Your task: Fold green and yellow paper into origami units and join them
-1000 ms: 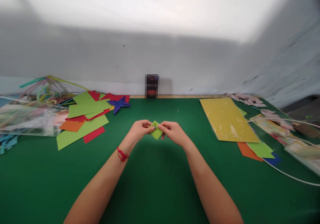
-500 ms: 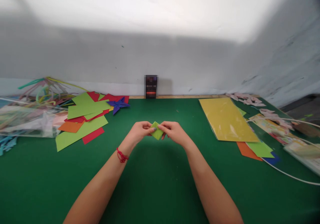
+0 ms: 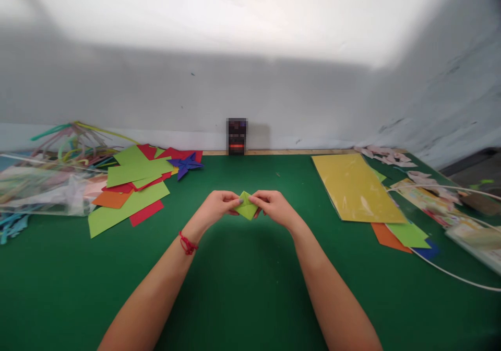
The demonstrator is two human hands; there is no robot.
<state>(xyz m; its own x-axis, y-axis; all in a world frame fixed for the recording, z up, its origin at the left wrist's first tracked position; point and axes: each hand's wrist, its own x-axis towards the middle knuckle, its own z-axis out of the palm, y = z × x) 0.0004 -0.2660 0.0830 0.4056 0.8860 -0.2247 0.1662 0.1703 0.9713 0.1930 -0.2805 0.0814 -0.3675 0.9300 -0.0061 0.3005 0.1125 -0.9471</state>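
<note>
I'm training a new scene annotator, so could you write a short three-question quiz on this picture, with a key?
1. What do the left hand and the right hand both hold?
2. True or false: the red bracelet is worn on the right wrist.
3. Choose one. The blue paper star lies (a) on the yellow packet, (b) at the edge of the coloured paper pile on the left, (c) between the hands.

Key:
1. A folded green paper.
2. False: it is on the left.
3. b
</note>
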